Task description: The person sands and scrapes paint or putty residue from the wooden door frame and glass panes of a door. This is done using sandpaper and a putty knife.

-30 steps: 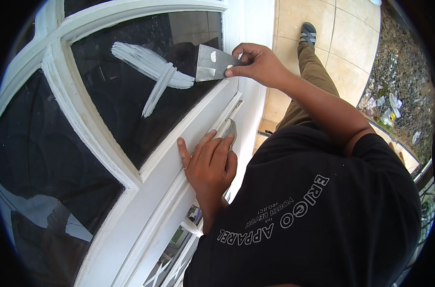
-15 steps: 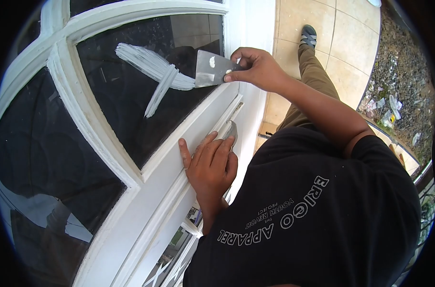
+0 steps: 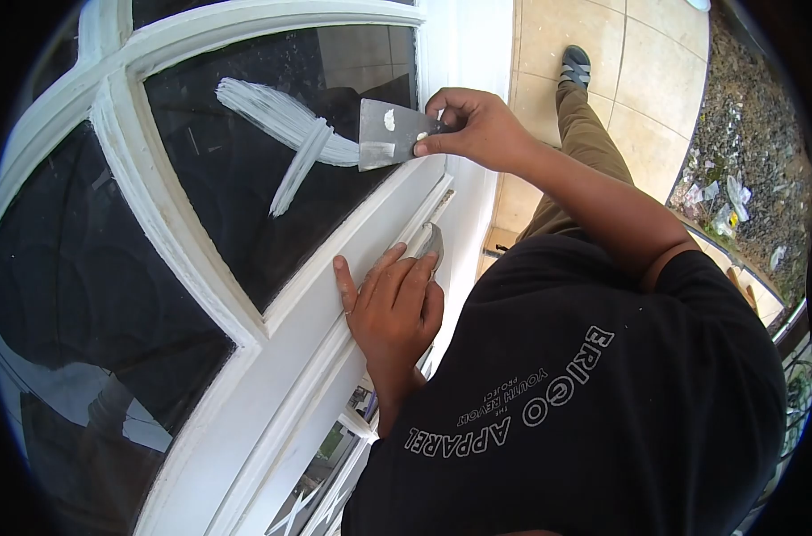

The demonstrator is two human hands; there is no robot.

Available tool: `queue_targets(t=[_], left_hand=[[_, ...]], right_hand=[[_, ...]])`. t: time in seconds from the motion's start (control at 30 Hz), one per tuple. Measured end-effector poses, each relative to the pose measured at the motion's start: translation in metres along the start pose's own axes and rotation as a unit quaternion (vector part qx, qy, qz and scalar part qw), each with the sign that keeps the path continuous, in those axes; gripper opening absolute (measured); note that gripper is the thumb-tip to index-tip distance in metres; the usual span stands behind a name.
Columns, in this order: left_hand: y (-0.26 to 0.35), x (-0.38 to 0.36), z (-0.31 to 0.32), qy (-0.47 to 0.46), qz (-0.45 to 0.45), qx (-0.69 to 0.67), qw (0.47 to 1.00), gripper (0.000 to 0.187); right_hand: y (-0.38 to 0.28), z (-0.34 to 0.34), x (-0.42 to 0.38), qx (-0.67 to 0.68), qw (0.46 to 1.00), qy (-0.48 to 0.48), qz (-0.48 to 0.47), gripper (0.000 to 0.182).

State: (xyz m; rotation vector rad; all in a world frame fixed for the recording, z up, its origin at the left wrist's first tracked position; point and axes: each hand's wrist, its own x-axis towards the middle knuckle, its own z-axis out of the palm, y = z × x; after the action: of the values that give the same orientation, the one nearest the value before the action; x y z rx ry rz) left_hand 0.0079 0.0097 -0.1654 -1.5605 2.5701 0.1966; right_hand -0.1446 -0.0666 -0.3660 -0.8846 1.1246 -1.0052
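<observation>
My right hand (image 3: 468, 129) pinches a flat metal scraper (image 3: 386, 136) with white smears on it, its blade over the dark glass pane (image 3: 245, 179) near the pane's lower right edge. A broad white paste streak (image 3: 272, 116) runs up to the blade, and a shorter streak (image 3: 301, 168) crosses it. Lower down, my left hand (image 3: 393, 299) lies on the white frame (image 3: 321, 299) with its fingers spread. Beside its fingertips is a grey metal piece (image 3: 433, 241), partly hidden, which I cannot identify for certain.
White curved bars (image 3: 169, 210) divide the glass, with another dark pane (image 3: 93, 268) at the left. Tan floor tiles (image 3: 661, 67) lie at the upper right, where a sandalled foot (image 3: 576, 67) shows. Beyond them is gravelly ground (image 3: 745, 134) with litter.
My right hand and the scraper have shifted slightly left and down, so the blade covers a bit more of the streak's end. My left hand stays in nearly the same place.
</observation>
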Motion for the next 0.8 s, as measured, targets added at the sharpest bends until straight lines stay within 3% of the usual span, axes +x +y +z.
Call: queue_targets(t=[0.5,0.63,0.73,0.8], left_hand=[[0.001,0.000,-0.001,0.003,-0.003,-0.009,1.000,0.028],[0.001,-0.001,0.000,0.001,0.000,-0.007,1.000,0.028],[-0.001,-0.001,-0.001,0.005,-0.001,-0.003,1.000,0.028],[-0.002,-0.002,-0.001,0.003,0.005,-0.011,1.000,0.029]], right_hand=[[0.000,-0.004,0.001,-0.013,1.000,-0.010,0.017,0.032],[0.000,-0.002,-0.002,-0.003,1.000,-0.005,0.001,0.038],[-0.001,-0.008,-0.006,-0.042,0.999,-0.006,-0.020,0.037],[0.000,-0.014,-0.011,-0.156,0.985,-0.002,-0.072,0.036]])
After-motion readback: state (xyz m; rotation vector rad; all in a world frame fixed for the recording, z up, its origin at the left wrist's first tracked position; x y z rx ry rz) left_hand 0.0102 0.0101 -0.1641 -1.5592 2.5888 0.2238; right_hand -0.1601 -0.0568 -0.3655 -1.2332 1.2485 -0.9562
